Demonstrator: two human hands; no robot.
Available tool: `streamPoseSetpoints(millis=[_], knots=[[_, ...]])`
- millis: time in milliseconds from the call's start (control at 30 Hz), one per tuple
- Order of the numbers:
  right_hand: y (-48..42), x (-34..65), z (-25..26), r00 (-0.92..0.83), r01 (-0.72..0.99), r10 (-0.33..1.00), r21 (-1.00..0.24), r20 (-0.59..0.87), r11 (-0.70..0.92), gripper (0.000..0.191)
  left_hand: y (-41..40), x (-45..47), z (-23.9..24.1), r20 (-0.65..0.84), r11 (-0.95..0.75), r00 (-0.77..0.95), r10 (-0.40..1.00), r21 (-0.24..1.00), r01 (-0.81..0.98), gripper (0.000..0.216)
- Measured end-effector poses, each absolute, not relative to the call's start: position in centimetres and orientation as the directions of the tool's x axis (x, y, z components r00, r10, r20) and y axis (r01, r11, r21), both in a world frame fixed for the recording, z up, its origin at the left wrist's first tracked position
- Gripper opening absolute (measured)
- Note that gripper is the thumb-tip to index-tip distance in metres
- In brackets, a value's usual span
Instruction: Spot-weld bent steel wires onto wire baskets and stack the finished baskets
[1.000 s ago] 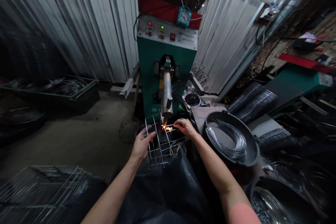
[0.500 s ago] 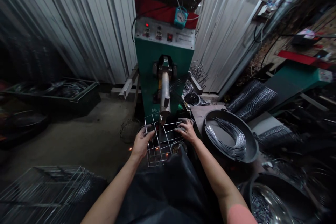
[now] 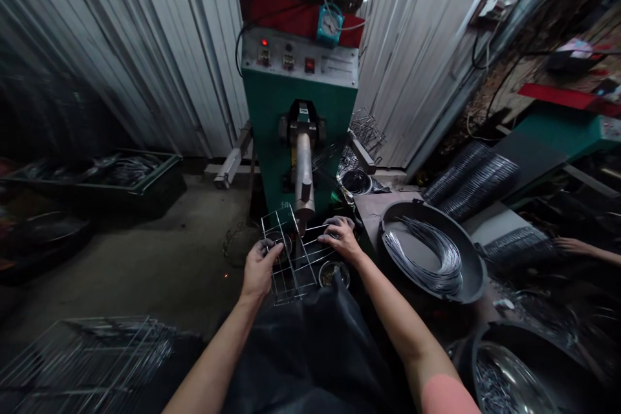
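A wire rack [image 3: 295, 275] of thin crossed metal rods is held under the round metal electrode arm [image 3: 304, 171] of a green spot-welding machine [image 3: 264, 116]. My left hand [image 3: 260, 265] pinches the rack's left side between thumb and fingers. On the right, my right hand [image 3: 342, 237] is closed on the ends of the rods that reach out from the electrode tip. Both hands have dark coverings on the fingertips. Whether the tip touches the rods I cannot tell. Below the rods stands a small round bowl [image 3: 334, 273] with bits in it.
Right of me, a black pan [image 3: 480, 278] holds a coil of wires [image 3: 436, 259], and a lower basin [image 3: 514, 378] holds small metal pieces. Finished-looking wire frames [image 3: 92, 362] are stacked at lower left. A green bin [image 3: 160, 174] stands beyond. Another person's hand [image 3: 575, 246] shows at far right.
The rack has tilted slightly in my hands, and the sparks near it have mostly gone. The view has shifted a little. Another person's hand has come into view at the right.
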State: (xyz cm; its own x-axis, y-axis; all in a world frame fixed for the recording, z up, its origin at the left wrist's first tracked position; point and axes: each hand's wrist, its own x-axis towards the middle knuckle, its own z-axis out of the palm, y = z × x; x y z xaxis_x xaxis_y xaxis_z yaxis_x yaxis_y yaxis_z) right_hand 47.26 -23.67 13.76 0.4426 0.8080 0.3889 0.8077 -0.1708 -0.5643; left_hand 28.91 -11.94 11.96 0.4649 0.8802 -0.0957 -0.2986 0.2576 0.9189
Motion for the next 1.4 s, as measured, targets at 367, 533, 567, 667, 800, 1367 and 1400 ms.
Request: streamPoseSetpoints(millis=[367,533,567,667,800,1367,1400], knots=[[-23.3,47.2,14.6,0.423,0.819,0.822,-0.549,0.381,-0.167,0.025,-11.8,29.0,12.2,-0.073,0.218,0.423,0.903,0.926,-0.307,0.035],[-22.7,47.6,14.6,0.429,0.822,0.811,-0.545,0.399,-0.167,0.026,-11.2,29.6,12.3,-0.07,0.229,0.432,0.899,0.916,-0.328,0.035],[-22.6,47.8,14.6,0.431,0.822,0.808,-0.545,0.401,-0.168,0.026,-11.1,29.8,12.3,-0.076,0.236,0.433,0.898,0.914,-0.33,0.035],[-22.3,48.1,14.6,0.438,0.818,0.808,-0.548,0.394,-0.176,0.026,-10.9,30.1,12.4,-0.104,0.266,0.439,0.892,0.908,-0.324,0.037],[-22.1,48.4,14.5,0.437,0.807,0.814,-0.566,0.382,-0.168,0.027,-10.6,30.4,12.4,-0.12,0.282,0.449,0.885,0.906,-0.315,0.039],[-21.9,48.5,14.2,0.476,0.789,0.81,-0.572,0.342,-0.222,0.024,-10.2,30.3,12.6,-0.127,0.285,0.495,0.86,0.923,-0.258,0.042],[-21.9,48.4,14.2,0.479,0.789,0.812,-0.57,0.334,-0.231,0.024,-10.2,30.2,12.6,-0.122,0.279,0.498,0.858,0.926,-0.255,0.042]])
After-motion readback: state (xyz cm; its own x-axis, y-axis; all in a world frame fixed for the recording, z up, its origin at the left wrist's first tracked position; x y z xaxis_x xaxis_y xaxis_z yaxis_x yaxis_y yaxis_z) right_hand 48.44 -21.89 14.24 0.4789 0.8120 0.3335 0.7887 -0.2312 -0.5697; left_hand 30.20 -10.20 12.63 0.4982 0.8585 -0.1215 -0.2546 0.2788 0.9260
